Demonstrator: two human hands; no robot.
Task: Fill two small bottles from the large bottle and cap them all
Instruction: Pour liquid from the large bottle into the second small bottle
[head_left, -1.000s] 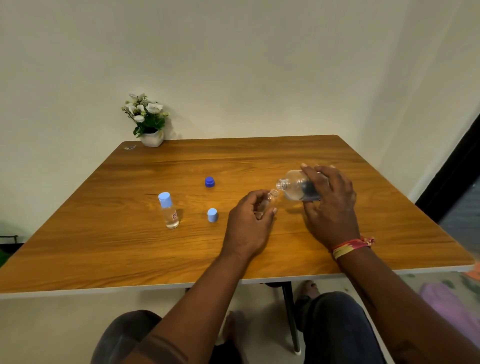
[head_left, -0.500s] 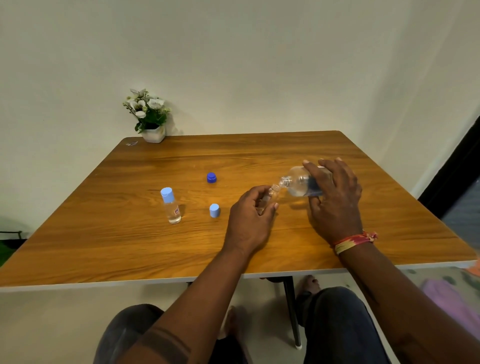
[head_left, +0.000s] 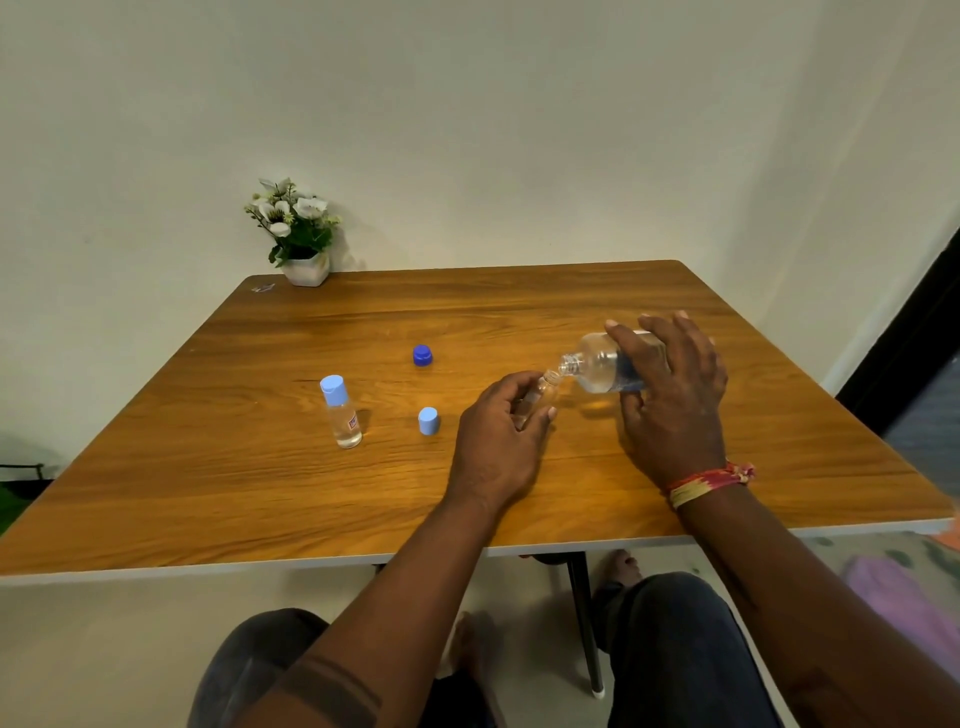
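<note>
Clear water lay low in the big bottle (head_left: 597, 366), which the right hand (head_left: 670, 395) had tipped a bit more, its grip wrapped round it. Its mouth now met the small bottle (head_left: 543, 395), pinched in the left hand (head_left: 498, 441), so the second fill was on. Far left of that grip stood the capped bottle (head_left: 343, 415), part full.

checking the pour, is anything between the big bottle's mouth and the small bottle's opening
Nothing visible. The large bottle, tipped in the right hand, has its mouth right beside the opening of the small bottle held by the left hand.
</note>
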